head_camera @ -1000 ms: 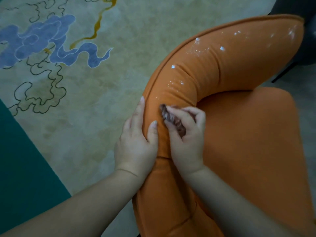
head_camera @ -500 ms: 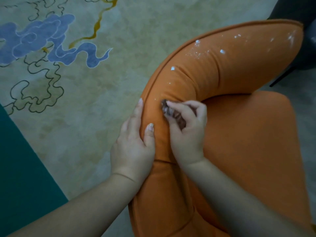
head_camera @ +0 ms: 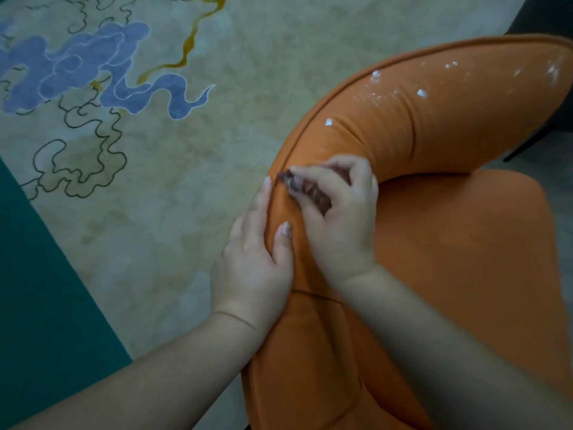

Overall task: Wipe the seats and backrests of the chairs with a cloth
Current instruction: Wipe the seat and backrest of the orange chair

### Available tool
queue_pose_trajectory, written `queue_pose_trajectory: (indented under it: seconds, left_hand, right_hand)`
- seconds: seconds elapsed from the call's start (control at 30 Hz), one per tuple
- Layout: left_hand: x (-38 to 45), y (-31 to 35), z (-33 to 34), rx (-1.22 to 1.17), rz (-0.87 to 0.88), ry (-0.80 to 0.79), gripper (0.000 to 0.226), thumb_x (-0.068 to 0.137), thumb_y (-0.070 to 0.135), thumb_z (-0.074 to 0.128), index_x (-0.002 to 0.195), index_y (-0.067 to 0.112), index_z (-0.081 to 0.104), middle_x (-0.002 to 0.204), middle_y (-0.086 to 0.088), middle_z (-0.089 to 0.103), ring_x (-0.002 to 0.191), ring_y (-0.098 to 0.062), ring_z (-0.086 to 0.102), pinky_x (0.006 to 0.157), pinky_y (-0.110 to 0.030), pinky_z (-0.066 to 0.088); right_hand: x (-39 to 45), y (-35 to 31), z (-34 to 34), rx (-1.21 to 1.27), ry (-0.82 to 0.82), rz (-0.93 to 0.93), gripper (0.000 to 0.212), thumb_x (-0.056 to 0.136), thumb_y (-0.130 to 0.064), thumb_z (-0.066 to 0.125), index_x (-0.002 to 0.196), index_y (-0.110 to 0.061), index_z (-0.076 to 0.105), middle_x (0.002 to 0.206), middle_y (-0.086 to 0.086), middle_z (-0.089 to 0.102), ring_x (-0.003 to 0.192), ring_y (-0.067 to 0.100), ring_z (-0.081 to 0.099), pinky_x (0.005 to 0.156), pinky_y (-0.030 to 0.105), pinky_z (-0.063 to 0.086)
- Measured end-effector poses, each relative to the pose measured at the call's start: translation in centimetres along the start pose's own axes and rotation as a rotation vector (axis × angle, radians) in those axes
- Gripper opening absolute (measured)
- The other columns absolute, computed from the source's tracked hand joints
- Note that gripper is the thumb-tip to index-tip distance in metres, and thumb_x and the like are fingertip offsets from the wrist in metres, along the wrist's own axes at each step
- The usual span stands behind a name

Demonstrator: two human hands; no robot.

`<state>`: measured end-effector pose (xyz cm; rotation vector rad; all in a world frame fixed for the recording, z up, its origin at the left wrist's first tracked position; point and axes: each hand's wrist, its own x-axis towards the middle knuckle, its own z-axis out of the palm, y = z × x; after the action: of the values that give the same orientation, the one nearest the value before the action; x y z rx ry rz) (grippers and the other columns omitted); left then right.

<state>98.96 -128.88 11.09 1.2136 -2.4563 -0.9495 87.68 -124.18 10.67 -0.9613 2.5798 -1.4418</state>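
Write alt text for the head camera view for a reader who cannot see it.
A person's right hand presses a small bunched brown cloth against the curved orange backrest of a chair, while the left hand grips its outer edge. White specks dot the backrest farther along; a patterned carpet lies beyond.

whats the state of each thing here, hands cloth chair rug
left hand: gripping the backrest edge
right hand: pinching the cloth against the backrest
cloth: bunched small, dark
backrest: white specks remain further along
seat: looks clean
rug: flat
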Motion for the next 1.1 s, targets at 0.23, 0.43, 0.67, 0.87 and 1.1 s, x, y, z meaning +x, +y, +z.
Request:
queue_pose_trajectory:
  seconds: [0.23,0.43,0.67,0.87,1.1]
  left_hand:
    - [-0.1,0.0,0.0,-0.005,-0.014,0.005,0.062,0.088,0.048,0.037,0.148,0.047,0.021,0.147,0.010,0.043,0.124,-0.017,0.047,0.092,-0.033,0.043]
    - [0.1,-0.2,-0.1,-0.022,-0.026,-0.022,0.061,0.088,0.050,0.037,0.147,0.049,0.020,0.147,0.011,0.041,0.125,-0.013,0.045,0.089,-0.021,0.033]
    - [0.2,-0.4,-0.2,-0.029,-0.022,-0.038,0.062,0.088,0.050,0.037,0.147,0.049,0.020,0.148,0.012,0.041,0.128,-0.010,0.043,0.090,-0.018,0.031]
    - [0.8,-0.4,-0.4,-0.094,-0.034,-0.110,0.061,0.092,0.051,0.039,0.146,0.054,0.012,0.150,0.013,0.038,0.130,-0.015,0.044,0.094,-0.023,0.034]
    - [7.5,0.9,-0.5,-0.126,0.062,-0.254,0.051,0.100,0.036,0.035,0.149,0.045,0.020,0.152,0.007,0.037,0.135,-0.017,0.040,0.105,-0.029,0.033]
  right_hand:
    - [0.5,-0.4,0.3,-0.015,-0.001,0.048,0.019,0.085,-0.027,0.072,0.104,-0.028,0.074,0.111,0.002,0.051,0.105,0.017,0.048,0.093,0.027,0.041]
    - [2.7,0.6,-0.5,-0.039,-0.108,-0.036,0.020,0.082,-0.027,0.073,0.101,-0.031,0.074,0.112,0.002,0.052,0.106,0.028,0.050,0.092,0.046,0.044]
    - [-1.4,0.0,-0.3,0.001,0.009,0.018,0.023,0.082,-0.025,0.073,0.104,-0.032,0.074,0.112,0.002,0.051,0.105,0.028,0.051,0.093,0.042,0.044]
    - [2.6,1.1,-0.5,-0.099,0.027,0.012,0.022,0.082,-0.028,0.074,0.104,-0.031,0.075,0.114,0.003,0.054,0.107,0.028,0.049,0.091,0.047,0.043]
    - [0.4,0.8,0.8,-0.004,0.175,0.097,0.024,0.083,-0.019,0.074,0.106,-0.027,0.074,0.111,0.005,0.052,0.105,0.026,0.052,0.098,0.021,0.036]
